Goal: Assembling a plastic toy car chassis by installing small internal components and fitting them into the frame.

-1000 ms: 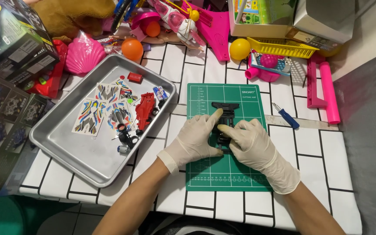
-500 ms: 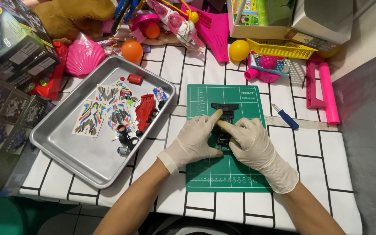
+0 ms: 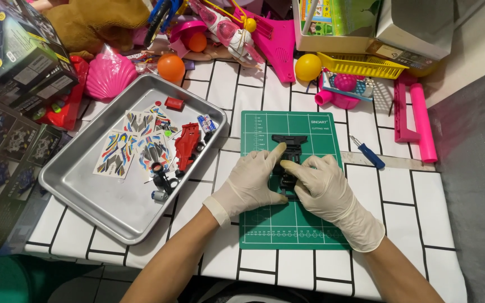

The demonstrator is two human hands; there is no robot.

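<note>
— Both hands have barely shifted since a second ago; they stay pressed on the black plastic chassis [image 3: 289, 147] in the middle of the green cutting mat [image 3: 310, 230], fingers a little closer together.

— Start at the left edge of the tabletop. What lies there?

— Dark printed boxes [image 3: 7, 112] stacked at the left edge, then a pink shell toy [image 3: 109, 76] towards the far left corner. Just right of them sits a metal tray [image 3: 94, 196] holding sticker sheets [image 3: 133, 143], a red car body [image 3: 186, 147], a small red piece [image 3: 174, 103] and small wheels [image 3: 161, 182].

— And the hands?

— The left hand [image 3: 252, 182], in a pale glove, lies at the mat's left edge, loosely curled, forefinger stretched onto the chassis. The right hand [image 3: 324, 188], gloved too, covers the chassis from the right, fingers bent over it. Both touch it; how firmly either clasps it I cannot tell.

— Anything in the way?

— The hands hide the near half of the chassis. Only its far end shows.

— Further right?

— A blue-handled tool [image 3: 369, 154] lies just beside the mat's right edge, on a ruler [image 3: 405, 163]. Along the far edge are an orange ball [image 3: 170, 67], a yellow ball [image 3: 308, 66], a yellow basket [image 3: 360, 64] and pink toys; a pink bar [image 3: 422, 120] lies near the right edge.
</note>
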